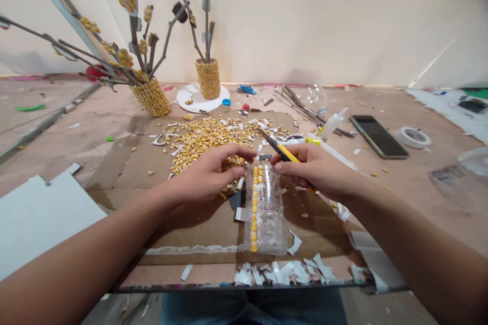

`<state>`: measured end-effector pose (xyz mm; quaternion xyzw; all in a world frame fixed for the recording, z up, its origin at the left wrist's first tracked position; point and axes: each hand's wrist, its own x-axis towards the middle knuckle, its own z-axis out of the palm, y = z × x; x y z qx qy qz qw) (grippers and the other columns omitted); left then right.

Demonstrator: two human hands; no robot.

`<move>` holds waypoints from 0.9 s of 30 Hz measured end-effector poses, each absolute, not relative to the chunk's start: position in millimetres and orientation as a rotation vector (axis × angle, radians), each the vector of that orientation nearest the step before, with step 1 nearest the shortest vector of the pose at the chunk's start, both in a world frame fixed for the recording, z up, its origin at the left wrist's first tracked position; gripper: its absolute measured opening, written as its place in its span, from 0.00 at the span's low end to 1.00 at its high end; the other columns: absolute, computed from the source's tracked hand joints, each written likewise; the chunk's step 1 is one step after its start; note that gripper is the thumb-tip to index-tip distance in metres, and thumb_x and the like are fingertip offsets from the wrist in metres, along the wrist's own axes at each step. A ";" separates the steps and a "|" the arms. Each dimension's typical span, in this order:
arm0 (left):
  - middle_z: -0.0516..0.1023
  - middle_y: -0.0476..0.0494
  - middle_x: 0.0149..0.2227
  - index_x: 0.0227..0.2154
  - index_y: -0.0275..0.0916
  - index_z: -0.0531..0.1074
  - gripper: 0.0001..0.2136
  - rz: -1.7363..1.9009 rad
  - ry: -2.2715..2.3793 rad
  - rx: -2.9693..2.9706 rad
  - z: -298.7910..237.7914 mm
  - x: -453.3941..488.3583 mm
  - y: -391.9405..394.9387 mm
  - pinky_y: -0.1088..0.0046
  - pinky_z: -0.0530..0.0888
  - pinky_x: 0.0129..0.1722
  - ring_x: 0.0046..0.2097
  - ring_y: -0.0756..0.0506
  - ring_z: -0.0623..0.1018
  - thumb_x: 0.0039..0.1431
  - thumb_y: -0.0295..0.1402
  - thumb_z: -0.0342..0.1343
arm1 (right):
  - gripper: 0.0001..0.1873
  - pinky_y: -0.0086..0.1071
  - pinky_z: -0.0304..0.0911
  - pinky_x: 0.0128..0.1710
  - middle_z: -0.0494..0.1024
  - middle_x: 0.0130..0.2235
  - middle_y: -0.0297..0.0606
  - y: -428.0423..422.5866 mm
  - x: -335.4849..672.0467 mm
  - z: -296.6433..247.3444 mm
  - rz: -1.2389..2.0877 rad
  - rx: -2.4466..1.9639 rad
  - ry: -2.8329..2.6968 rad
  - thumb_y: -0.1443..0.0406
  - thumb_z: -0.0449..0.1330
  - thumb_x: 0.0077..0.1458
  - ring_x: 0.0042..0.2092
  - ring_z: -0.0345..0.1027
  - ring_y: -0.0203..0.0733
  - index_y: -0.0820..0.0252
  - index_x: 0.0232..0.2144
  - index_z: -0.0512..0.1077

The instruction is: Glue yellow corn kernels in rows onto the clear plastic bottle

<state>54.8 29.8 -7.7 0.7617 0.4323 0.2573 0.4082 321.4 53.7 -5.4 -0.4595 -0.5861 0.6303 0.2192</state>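
Note:
A clear plastic bottle lies on a sheet of cardboard in front of me. One column of yellow corn kernels runs down its left side, with a short second row started at the far end. My left hand is beside the bottle's far left end, thumb and index finger apart with a gap between them. In my right hand is a yellow and black utility knife, its blade pointing away to the upper left. That hand's fingers are at the bottle's far right end. Behind both hands spreads a pile of loose kernels.
Two kernel-covered pots with branches stand at the back left, one on a white disc. A glue bottle, twigs, a phone and a tape roll lie right. White scraps line the front edge.

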 end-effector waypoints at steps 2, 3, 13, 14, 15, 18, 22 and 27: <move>0.84 0.38 0.57 0.55 0.41 0.79 0.15 0.655 1.149 1.945 -5.2 47.5 34.3 0.54 0.77 0.61 0.57 0.38 0.82 0.70 0.37 0.58 | 0.17 0.27 0.44 0.20 0.66 0.20 0.26 53.8 322.1 -5.8 1.741 -1.265 -1.636 0.55 0.73 0.51 0.21 0.53 0.29 0.62 0.34 0.78; 0.85 0.38 0.55 0.54 0.40 0.79 0.14 0.658 1.189 1.971 -3.9 43.6 36.8 0.55 0.78 0.60 0.56 0.39 0.82 0.69 0.37 0.58 | 0.17 0.27 0.43 0.20 0.65 0.20 0.25 53.9 322.5 -5.9 1.742 -1.259 -1.637 0.55 0.73 0.51 0.21 0.53 0.29 0.61 0.34 0.78; 0.85 0.34 0.43 0.43 0.36 0.84 0.13 0.246 1.452 2.525 -6.3 27.1 48.8 0.56 0.77 0.48 0.46 0.35 0.82 0.69 0.31 0.52 | 0.21 0.27 0.42 0.20 0.65 0.21 0.24 52.6 321.0 -0.2 1.690 -1.350 -1.503 0.51 0.74 0.48 0.21 0.52 0.28 0.61 0.35 0.77; 0.85 0.33 0.44 0.44 0.37 0.84 0.14 0.212 1.445 2.568 -6.2 28.9 47.8 0.55 0.76 0.48 0.46 0.35 0.82 0.69 0.32 0.52 | 0.21 0.27 0.43 0.20 0.65 0.21 0.24 52.5 320.8 0.4 1.683 -1.350 -1.505 0.52 0.74 0.48 0.21 0.52 0.28 0.61 0.35 0.77; 0.85 0.33 0.44 0.45 0.37 0.84 0.14 0.187 1.440 2.603 -5.7 30.9 46.9 0.56 0.76 0.47 0.45 0.34 0.82 0.69 0.32 0.53 | 0.20 0.26 0.44 0.20 0.65 0.21 0.24 52.4 320.8 0.9 1.674 -1.348 -1.509 0.52 0.74 0.47 0.21 0.53 0.28 0.61 0.35 0.77; 0.84 0.34 0.43 0.45 0.39 0.85 0.15 0.126 1.435 2.678 -3.3 35.9 46.0 0.58 0.75 0.44 0.43 0.36 0.82 0.70 0.33 0.53 | 0.19 0.27 0.44 0.20 0.65 0.21 0.24 52.5 320.5 2.4 1.664 -1.336 -1.526 0.54 0.75 0.47 0.21 0.53 0.29 0.60 0.35 0.78; 0.84 0.35 0.40 0.41 0.38 0.85 0.14 0.056 1.421 2.741 -3.6 38.7 49.6 0.63 0.72 0.40 0.41 0.38 0.81 0.71 0.31 0.52 | 0.18 0.28 0.44 0.20 0.65 0.22 0.25 53.1 320.2 3.6 1.641 -1.335 -1.542 0.54 0.74 0.47 0.22 0.53 0.29 0.60 0.35 0.79; 0.84 0.36 0.39 0.37 0.37 0.84 0.13 0.139 1.384 2.725 -9.1 37.2 52.9 0.66 0.70 0.37 0.38 0.40 0.81 0.71 0.31 0.53 | 0.22 0.29 0.43 0.20 0.64 0.21 0.24 55.3 321.7 -0.7 1.584 -1.345 -1.542 0.49 0.74 0.46 0.22 0.52 0.30 0.60 0.35 0.78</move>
